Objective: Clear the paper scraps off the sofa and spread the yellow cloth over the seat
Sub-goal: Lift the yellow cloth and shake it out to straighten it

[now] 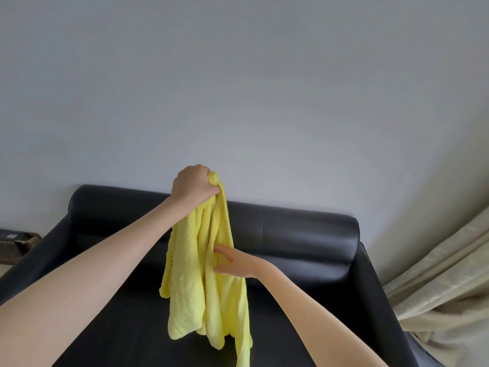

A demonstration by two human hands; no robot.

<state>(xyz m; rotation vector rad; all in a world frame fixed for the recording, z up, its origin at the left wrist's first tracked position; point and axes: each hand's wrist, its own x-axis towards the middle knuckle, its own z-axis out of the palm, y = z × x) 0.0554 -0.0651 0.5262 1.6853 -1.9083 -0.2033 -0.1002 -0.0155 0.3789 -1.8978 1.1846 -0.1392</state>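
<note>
The yellow cloth [209, 284] hangs bunched in long folds above the black sofa's seat [127, 337]. My left hand [194, 185] is raised in front of the backrest and grips the cloth's top end in a fist. My right hand [235, 262] is lower, at the cloth's right side, with its fingers apart and pressing into a fold about halfway down; I cannot tell whether it pinches the fabric. The cloth's lower ends dangle close to the seat. No paper scraps show on the visible part of the sofa.
The black leather sofa has a rounded backrest [291, 231] against a plain grey wall [238, 88]. A beige curtain [444, 287] hangs at the right. A dark wooden piece of furniture [16, 243] stands beyond the sofa's left arm.
</note>
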